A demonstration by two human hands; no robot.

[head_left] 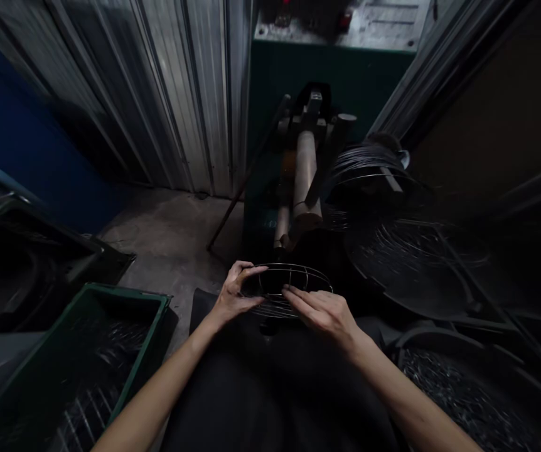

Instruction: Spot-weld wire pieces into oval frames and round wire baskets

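Step in hand (my reading): handling and steadying the wire frame point(275, 307), held near centre, just short of the machine point(307, 169). Left hand point(230, 295) clamped on its left edge; right hand point(324, 314) has fingers against its right side (thumb hidden, grip cannot be told). Next move likely calls for a level hold. Near left: crate point(129, 292), blurred wire pieces inside. Near right: bin point(444, 333), small metal bits.

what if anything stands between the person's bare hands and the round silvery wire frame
Nothing visible does: the bare left hand grips the left side of the round silvery wire frame directly, and the bare right hand touches its near right side.
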